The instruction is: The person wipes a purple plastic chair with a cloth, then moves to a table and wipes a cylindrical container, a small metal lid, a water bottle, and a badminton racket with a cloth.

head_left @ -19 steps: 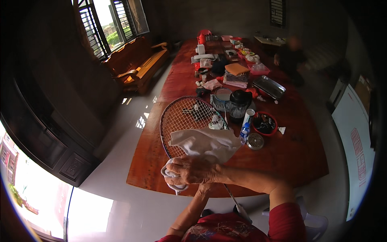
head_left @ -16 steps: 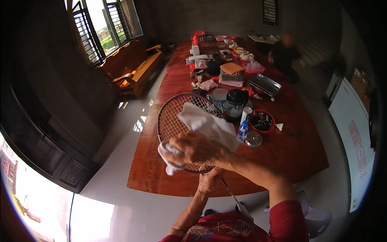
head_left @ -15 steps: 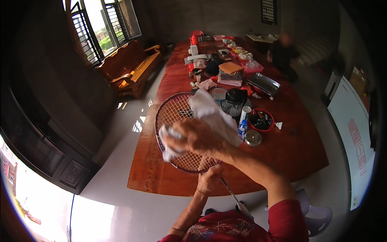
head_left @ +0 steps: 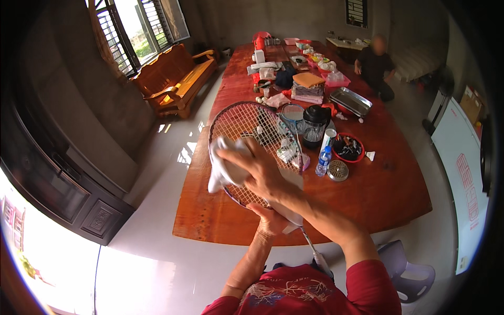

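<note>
A badminton racket (head_left: 247, 119) with a purple-and-white frame is held tilted over the near part of the table, its shaft and grip pointing down toward my body. My left hand (head_left: 269, 219) grips the lower edge of the racket's head, thumb on the frame. In my right hand (head_left: 261, 170) a white cloth (head_left: 220, 170) is bunched, pressed to the left side of the frame and strings. Another white stretch of cloth hangs below my right wrist. Part of the strings is hidden behind my right hand and the cloth.
On the long red-brown table (head_left: 378, 194) stand a water bottle (head_left: 323, 161), a glass jug (head_left: 315, 126), a red bowl (head_left: 362, 152), a round metal tin (head_left: 337, 170), a steel tray (head_left: 350, 102) and folded cloths (head_left: 308, 89). A person (head_left: 375, 65) squats beyond its right side.
My right hand has moved the cloth up a little along the frame's left side. The loose cloth end no longer covers the upper right strings. The view has shifted slightly.
</note>
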A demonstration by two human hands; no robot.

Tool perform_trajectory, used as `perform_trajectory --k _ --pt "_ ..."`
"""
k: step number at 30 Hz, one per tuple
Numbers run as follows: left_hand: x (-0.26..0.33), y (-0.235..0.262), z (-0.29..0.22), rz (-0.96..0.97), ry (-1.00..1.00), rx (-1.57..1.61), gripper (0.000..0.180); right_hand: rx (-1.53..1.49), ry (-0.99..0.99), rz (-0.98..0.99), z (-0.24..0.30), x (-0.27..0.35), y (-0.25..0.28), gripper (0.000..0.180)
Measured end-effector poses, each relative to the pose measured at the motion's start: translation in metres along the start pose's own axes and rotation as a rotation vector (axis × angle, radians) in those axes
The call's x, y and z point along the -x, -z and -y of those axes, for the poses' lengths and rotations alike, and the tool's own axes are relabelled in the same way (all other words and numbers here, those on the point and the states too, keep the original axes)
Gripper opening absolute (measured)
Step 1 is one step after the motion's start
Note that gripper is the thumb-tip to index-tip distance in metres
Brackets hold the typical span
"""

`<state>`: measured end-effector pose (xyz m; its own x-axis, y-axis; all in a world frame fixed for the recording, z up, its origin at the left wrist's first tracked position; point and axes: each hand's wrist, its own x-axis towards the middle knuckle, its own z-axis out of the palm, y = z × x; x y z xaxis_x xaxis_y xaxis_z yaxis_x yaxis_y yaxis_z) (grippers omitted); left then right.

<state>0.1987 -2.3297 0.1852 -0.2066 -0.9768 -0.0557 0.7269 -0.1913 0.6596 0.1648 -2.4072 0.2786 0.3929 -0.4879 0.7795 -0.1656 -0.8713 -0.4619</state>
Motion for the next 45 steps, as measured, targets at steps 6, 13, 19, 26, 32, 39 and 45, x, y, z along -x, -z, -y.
perform_trajectory --k 6,13,19,26,32,39,45 --pt "-0.011 0.040 -0.004 0.189 -0.143 0.406 0.121 0.136 0.358 0.159 -0.002 0.019 -0.008 0.059" --pt "-0.002 0.043 -0.019 -0.104 -0.158 0.505 0.108 0.205 0.087 0.146 0.003 0.141 0.000 0.053" --pt "-0.013 0.042 -0.015 -0.007 -0.052 0.546 0.066 -0.213 -0.285 -0.340 -0.036 0.088 0.028 0.040" --pt "-0.022 0.046 -0.001 -0.106 -0.006 0.433 0.044 -0.692 -0.669 -0.287 -0.024 0.031 0.039 0.038" --pt "-0.031 0.041 0.009 -0.264 -0.053 0.340 0.050 -0.701 -0.595 -0.001 0.008 0.107 0.001 0.043" --pt "-0.011 0.052 0.038 0.051 -0.216 0.098 0.039 -0.058 0.182 -0.062 0.024 0.047 -0.022 0.073" --pt "0.002 -0.003 0.013 0.053 0.060 0.417 0.028 0.331 0.116 -0.210 -0.019 -0.052 -0.009 0.057"
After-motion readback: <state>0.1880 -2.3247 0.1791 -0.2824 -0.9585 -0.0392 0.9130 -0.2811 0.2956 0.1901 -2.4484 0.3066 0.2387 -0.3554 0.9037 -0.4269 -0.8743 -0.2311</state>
